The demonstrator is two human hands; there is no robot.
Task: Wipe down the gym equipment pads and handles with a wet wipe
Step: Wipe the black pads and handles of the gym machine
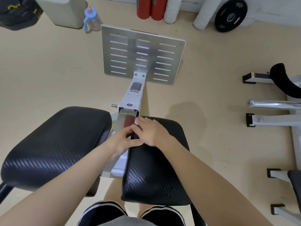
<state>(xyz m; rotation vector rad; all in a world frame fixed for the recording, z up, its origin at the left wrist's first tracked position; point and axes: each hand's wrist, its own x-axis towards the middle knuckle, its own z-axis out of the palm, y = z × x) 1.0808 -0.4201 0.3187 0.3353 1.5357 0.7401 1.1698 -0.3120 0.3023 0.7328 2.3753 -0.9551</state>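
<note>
Evidently the wet wipe (pixel 136 121), thin, limp and light, was best pressed flat under the fingers; only a pale corner showed beneath the right hand (pixel 150 130), which lay spread and open on the inner front edge of the right pad (pixel 156 168). The left hand (pixel 123 140), fingers loosely curled, possibly pinched that edge.

The beige floor (pixel 48 70) carries a slotted metal footplate (pixel 141 54), a blue bottle (pixel 92 20), red rollers (pixel 151 8) and a black weight plate (pixel 230 15).
</note>
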